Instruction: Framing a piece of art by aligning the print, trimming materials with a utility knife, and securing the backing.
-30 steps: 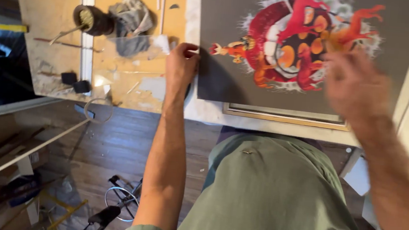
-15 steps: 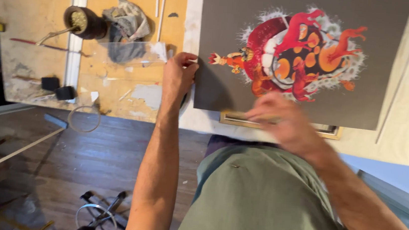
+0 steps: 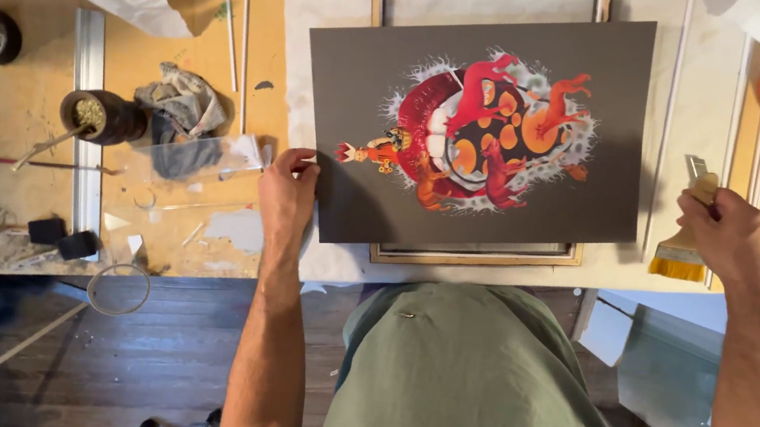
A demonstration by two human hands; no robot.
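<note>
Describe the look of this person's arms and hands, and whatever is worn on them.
Both forearms are bare, with no sleeves in view. The left hand and right hand wear no gloves, and no rings, watch or bands show on them. Below hangs a loose olive-green garment.

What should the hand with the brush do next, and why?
Probably bring the brush over to the grey picture board. The right hand grips the brush off to the board's side, bristles clear of it, while the left hand pins the board's left edge flat on the table.
</note>
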